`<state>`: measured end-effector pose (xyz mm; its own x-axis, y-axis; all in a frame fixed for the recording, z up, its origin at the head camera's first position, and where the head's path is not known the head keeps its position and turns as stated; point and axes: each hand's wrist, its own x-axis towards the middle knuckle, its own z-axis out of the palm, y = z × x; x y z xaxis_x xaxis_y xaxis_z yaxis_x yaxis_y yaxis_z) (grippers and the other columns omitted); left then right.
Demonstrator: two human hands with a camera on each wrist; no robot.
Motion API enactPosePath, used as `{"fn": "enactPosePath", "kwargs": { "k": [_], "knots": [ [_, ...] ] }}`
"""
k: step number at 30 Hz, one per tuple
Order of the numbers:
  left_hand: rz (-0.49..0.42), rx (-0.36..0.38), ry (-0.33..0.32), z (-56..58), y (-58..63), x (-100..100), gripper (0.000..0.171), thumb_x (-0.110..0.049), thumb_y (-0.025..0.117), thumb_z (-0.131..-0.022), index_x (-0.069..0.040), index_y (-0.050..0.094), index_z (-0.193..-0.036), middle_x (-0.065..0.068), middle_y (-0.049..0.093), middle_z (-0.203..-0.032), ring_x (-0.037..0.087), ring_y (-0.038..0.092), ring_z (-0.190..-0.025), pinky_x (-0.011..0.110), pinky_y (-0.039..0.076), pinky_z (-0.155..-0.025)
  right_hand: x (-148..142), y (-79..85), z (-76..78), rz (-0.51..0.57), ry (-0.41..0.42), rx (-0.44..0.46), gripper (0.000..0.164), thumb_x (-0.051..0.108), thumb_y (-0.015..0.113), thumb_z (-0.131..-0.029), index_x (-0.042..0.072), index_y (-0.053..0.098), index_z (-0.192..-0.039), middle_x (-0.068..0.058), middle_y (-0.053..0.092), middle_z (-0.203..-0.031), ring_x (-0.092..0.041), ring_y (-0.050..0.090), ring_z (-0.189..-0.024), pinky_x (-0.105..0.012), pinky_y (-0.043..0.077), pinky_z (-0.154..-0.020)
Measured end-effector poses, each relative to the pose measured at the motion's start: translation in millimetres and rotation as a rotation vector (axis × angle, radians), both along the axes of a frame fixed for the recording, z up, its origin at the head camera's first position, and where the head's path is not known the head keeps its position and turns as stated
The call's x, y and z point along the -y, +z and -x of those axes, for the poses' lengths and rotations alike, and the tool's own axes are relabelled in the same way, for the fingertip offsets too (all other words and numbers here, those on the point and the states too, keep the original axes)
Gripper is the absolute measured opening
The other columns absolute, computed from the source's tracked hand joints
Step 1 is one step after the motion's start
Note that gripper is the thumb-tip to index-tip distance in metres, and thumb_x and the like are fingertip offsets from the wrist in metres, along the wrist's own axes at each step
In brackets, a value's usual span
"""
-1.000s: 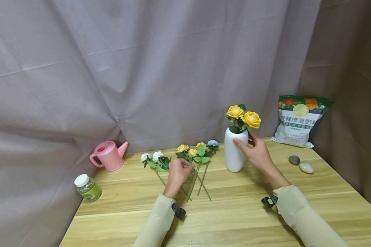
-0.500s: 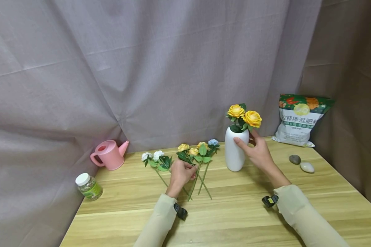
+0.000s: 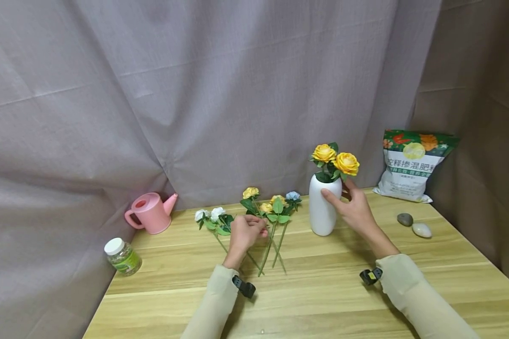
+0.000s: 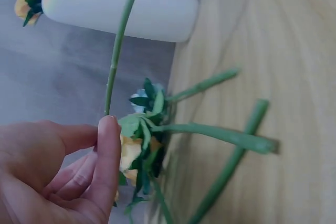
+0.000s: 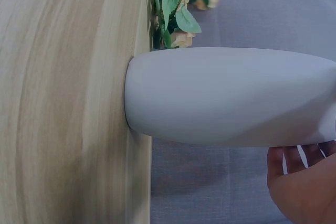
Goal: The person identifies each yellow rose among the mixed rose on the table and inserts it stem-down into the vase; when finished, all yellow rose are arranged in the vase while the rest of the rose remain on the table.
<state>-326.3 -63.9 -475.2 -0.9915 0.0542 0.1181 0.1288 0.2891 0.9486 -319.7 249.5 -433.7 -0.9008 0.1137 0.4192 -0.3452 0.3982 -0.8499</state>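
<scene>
My left hand (image 3: pixel 244 235) pinches the green stem (image 4: pixel 118 51) of a yellow rose (image 3: pixel 250 192) between thumb and fingertips. In the left wrist view that stem stands off the table, in front of the vase. On the right, my right hand (image 3: pixel 356 212) grips the upper side of an upright white vase (image 3: pixel 322 212), thumb in front and fingers behind. Two yellow roses (image 3: pixel 346 163) stand in the vase. Other yellow roses (image 3: pixel 266 207) and a blue flower (image 3: pixel 292 195) lie beside the left hand, their stems crossing. White flowers (image 3: pixel 217 213) lie to its left.
A pink watering can (image 3: pixel 150 214) and a lidded jar (image 3: pixel 123 257) stand at the table's left edge. At the back right is a fertilizer bag (image 3: pixel 411 169). Two stones, one grey (image 3: pixel 405 219) and one white (image 3: pixel 422 230), lie in front of it.
My left hand has taken a yellow rose by its stem and raised it a little, so its bloom sits higher and its stem end has shifted. My right hand stays on the vase.
</scene>
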Motion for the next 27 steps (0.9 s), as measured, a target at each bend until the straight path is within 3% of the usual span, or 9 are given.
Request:
{"fn": "enactPosePath", "kwargs": {
  "k": [6,11,16,20,23,27],
  "knots": [
    [-0.059,-0.067,0.011,-1.7,12.9,0,0.02,-0.021,0.074,-0.093,-0.001,0.076,-0.098,0.011,0.077,-0.079,0.025,0.076,-0.067,0.048,0.062,-0.072,-1,-1.1,1.2,0.002,0.001,0.015,0.071,0.048,0.071,-0.092,0.021,0.041,-0.151,-0.011,0.048,-0.152,-0.032,0.05,-0.134,-0.058,0.041,-0.111],
    [-0.096,-0.145,0.017,-2.3,20.0,-3,0.017,-0.021,0.074,-0.093,-0.005,0.076,-0.098,0.014,0.078,-0.084,0.021,0.076,-0.067,0.042,0.063,-0.069,-1,-2.0,1.7,0.002,0.005,0.015,0.071,0.047,0.071,-0.092,0.019,0.041,-0.15,-0.011,0.048,-0.151,-0.033,0.05,-0.134,-0.058,0.041,-0.111],
    [-0.141,-0.186,-0.004,-3.9,22.9,-8,0.017,-0.021,0.074,-0.093,-0.006,0.076,-0.101,0.009,0.078,-0.085,0.024,0.076,-0.069,0.037,0.063,-0.067,-2,-1.3,0.7,0.003,0.008,0.016,0.071,0.046,0.07,-0.092,0.02,0.041,-0.151,-0.011,0.048,-0.151,-0.032,0.049,-0.134,-0.058,0.041,-0.111],
    [-0.144,-0.24,0.008,-5.6,25.6,-12,0.018,-0.022,0.075,-0.092,-0.007,0.076,-0.103,0.013,0.078,-0.088,0.028,0.076,-0.07,0.03,0.063,-0.063,-2,-0.3,0.9,0.004,0.008,0.014,0.07,0.046,0.07,-0.092,0.02,0.042,-0.15,-0.01,0.049,-0.15,-0.033,0.05,-0.133,-0.058,0.043,-0.11],
    [-0.155,-0.283,0.02,-9.4,30.7,-16,0.018,-0.019,0.075,-0.092,-0.006,0.077,-0.104,0.019,0.077,-0.09,0.033,0.075,-0.071,0.036,0.063,-0.064,-1,0.4,0.8,0.003,0.007,0.016,0.07,0.046,0.071,-0.092,0.019,0.042,-0.15,-0.01,0.049,-0.15,-0.033,0.05,-0.133,-0.058,0.043,-0.11],
    [-0.168,-0.325,0.023,-10.1,32.5,-23,0.018,-0.018,0.076,-0.091,-0.005,0.077,-0.103,0.017,0.077,-0.088,0.031,0.075,-0.07,0.046,0.063,-0.066,0,1.6,0.0,0.002,0.008,0.021,0.071,0.046,0.07,-0.092,0.018,0.042,-0.151,-0.012,0.048,-0.151,-0.034,0.05,-0.134,-0.059,0.042,-0.11]
  ]
}}
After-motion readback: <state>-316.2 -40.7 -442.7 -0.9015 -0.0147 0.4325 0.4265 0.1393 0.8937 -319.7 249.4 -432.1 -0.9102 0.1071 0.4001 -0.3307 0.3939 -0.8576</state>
